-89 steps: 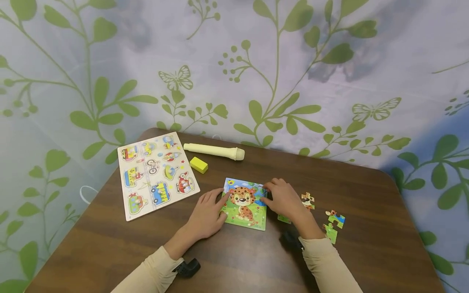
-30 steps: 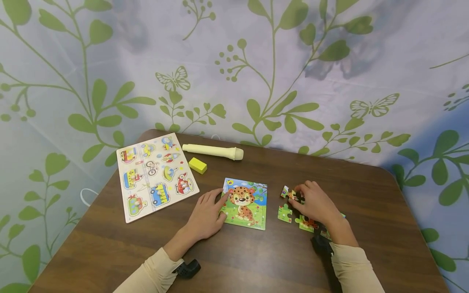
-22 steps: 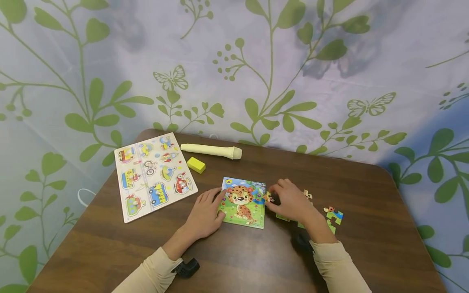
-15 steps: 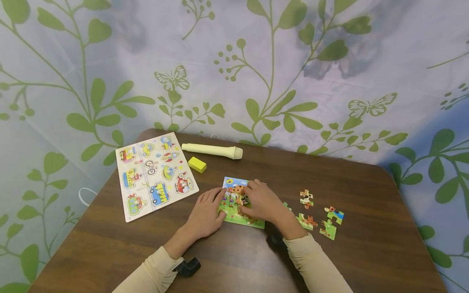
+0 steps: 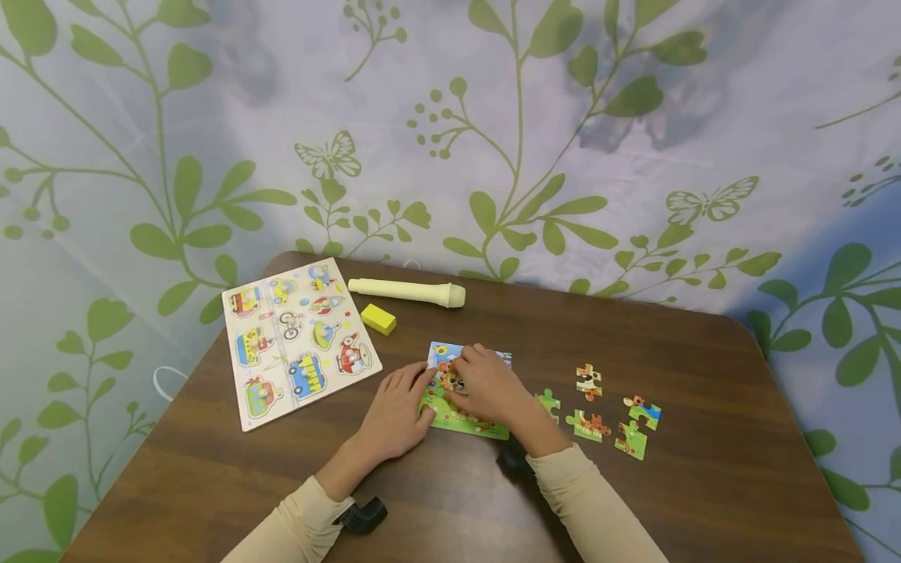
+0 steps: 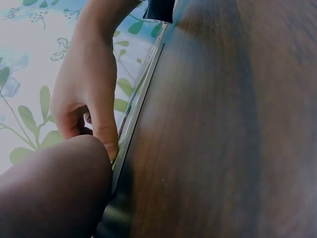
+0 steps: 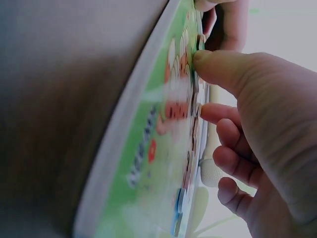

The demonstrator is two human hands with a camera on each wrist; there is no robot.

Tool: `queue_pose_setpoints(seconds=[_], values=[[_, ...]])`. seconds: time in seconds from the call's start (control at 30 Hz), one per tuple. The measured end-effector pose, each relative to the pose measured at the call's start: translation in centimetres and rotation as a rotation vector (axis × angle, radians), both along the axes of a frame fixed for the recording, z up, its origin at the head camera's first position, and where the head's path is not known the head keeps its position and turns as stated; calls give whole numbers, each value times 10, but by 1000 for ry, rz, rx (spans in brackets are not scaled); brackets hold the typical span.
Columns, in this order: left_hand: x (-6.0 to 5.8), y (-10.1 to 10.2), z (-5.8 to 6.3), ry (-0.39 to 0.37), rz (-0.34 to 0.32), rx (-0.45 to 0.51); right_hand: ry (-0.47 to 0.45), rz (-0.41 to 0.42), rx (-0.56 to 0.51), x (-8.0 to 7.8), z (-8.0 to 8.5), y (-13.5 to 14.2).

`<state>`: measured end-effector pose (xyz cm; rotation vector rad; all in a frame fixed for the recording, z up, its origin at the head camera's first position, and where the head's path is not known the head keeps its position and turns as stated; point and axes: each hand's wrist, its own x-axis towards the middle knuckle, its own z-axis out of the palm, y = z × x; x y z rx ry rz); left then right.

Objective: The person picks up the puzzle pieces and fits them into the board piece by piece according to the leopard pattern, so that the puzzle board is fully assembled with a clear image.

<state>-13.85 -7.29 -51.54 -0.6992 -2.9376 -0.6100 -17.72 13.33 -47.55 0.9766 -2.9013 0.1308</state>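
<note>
A small puzzle board with a spotted animal picture lies on the table in the head view. My left hand rests along its left edge, fingers extended onto the corner. Over the middle of the board, my right hand pinches a jigsaw piece between thumb and index finger, low against the picture. That hand hides much of the animal and the board's right side. To the right lie several loose pieces, among them a green one, a face piece and a spotted one.
A larger wooden peg puzzle board with vehicle pictures lies at the left. Behind are a yellow block and a cream toy microphone. Two more jigsaw pieces sit farther right. A leaf-patterned cloth rises behind the table.
My right hand went to the loose pieces, took one, and brought it left over the board, then slightly farther left. The left hand stays at the board's edge.
</note>
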Motion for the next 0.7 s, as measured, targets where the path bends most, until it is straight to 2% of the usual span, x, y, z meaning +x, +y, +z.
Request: queue_pose_setpoints(seconds=[0.27,0.47,0.7], values=[[0,0,1,5,-8,2,9,-41,-1,1,-1,-5],[1,1,6,-11,-17,-5,28,-33,-18,5,2,-5],[3,0,5,-20,-18,-16,52,-24,-28,8,-2,-6]])
